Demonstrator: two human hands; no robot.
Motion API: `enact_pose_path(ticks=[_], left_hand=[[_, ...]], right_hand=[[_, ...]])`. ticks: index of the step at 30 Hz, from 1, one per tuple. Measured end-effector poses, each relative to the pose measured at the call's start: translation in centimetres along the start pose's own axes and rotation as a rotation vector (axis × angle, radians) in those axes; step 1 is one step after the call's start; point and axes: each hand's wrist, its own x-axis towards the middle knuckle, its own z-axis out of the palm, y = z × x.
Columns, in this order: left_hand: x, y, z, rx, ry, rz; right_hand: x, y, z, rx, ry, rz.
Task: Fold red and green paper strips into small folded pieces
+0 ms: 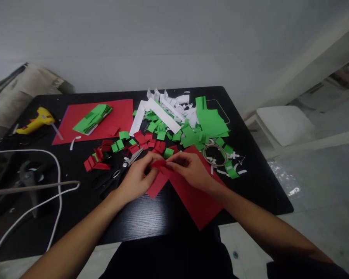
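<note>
Both my hands meet over the front middle of a black table (151,217). My left hand (138,176) and my right hand (190,168) pinch the same red paper strip (158,182) between their fingertips; its free end hangs down toward me. Under my right hand lies a larger red paper sheet (196,203), reaching the table's front edge. Scissors (125,166) lie just left of my left hand, blades pointing away.
Several small folded red pieces (94,162) and green pieces (159,133) litter the middle. White strips (165,110), green sheets (211,120), a tape ring (215,155), a red sheet (104,120) with green strips, a yellow glue gun (36,120) and a white cable (56,170) surround them.
</note>
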Motion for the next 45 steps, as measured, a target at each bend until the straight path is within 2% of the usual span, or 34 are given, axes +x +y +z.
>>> enact_pose_path(ticks=[8,16,26,33,45], left_hand=[[-0.10,0.15,0.22,0.037,0.016,0.013],[-0.38,-0.44,0.17,0.146,0.061,0.128],[0.07,0.33,-0.26,0.073,0.076,0.269],[0.05,0.26,-0.15,-0.014,0.031,0.234],[-0.29,0.01,0.14,0.030,-0.012,0.215]], right_hand=[[0.02,0.00,0.05,0.021,0.052,-0.052],[-0.33,0.10,0.27,0.007,0.049,-0.061],[-0.50,0.22,0.36,-0.049,0.019,-0.092],[-0.55,-0.01,0.39,-0.136,-0.047,-0.108],[-0.66,0.12,0.52,-0.170,-0.085,-0.089]])
